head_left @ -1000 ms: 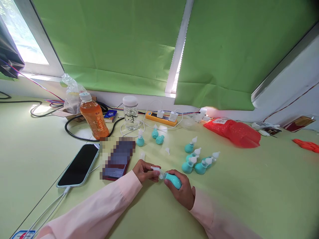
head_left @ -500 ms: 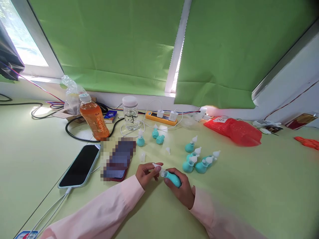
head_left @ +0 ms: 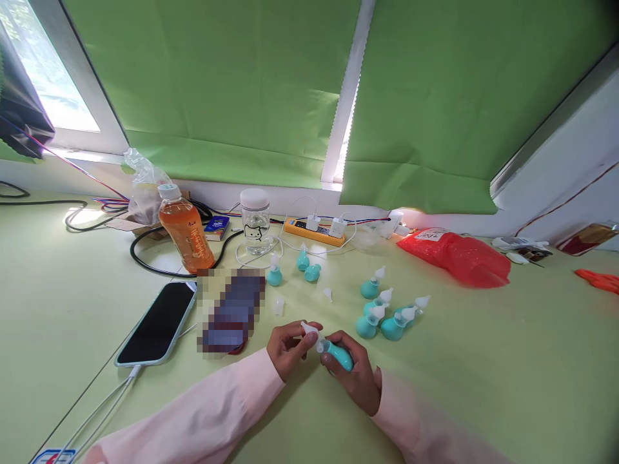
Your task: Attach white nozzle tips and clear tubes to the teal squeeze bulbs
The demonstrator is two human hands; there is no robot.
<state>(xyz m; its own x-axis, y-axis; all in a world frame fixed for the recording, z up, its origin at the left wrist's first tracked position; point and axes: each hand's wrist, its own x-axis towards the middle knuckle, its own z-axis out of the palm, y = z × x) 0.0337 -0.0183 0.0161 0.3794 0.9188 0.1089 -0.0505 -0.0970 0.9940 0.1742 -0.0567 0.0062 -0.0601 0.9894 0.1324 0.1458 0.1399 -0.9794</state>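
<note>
My left hand pinches a white pointed nozzle between thumb and fingers. In my right hand is a teal squeeze bulb, its clear neck turned toward the nozzle. Nozzle and neck are lined up close together; whether they are joined I cannot tell. Several teal bulbs with white nozzles stand in a group to the right of my hands. Farther back are a bulb with a nozzle and bare teal bulbs. A loose white nozzle and a translucent piece lie on the table.
To the left lie a charging phone and a second, blurred-out phone. Behind them stand an orange drink bottle and a clear jar. At the back are a yellow power strip and a red plastic bag.
The view has shifted slightly. My left hand, with the nozzle, has moved a little down and right, while my right hand keeps its grip on the bulb.
</note>
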